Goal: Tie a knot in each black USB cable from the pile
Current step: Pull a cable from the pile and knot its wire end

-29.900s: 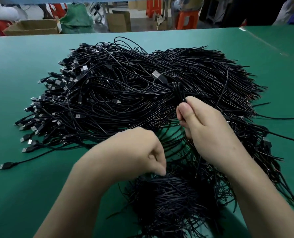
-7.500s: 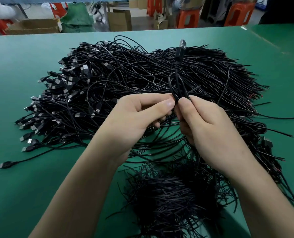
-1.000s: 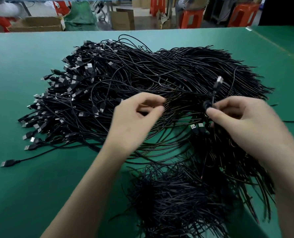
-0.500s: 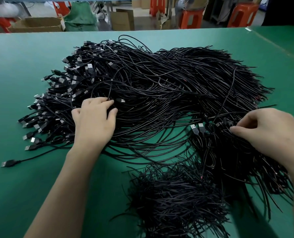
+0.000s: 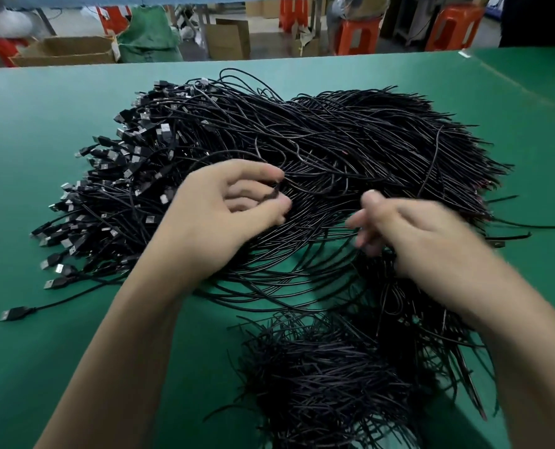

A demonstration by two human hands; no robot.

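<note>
Green table (image 5: pixel 59 367), large pile of black USB cables (image 5: pixel 334 147) lying on it

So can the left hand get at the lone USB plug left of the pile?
Probably yes: the lone USB plug lies uncovered on the table, though the left hand pinches another cable.

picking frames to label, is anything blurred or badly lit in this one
Head view: the right hand is smeared by motion blur, the left hand less so; the cable pile is fairly sharp; light is even, with no harsh glare on the green table.

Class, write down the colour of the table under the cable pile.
Green. The table shows best in the head view.
</note>
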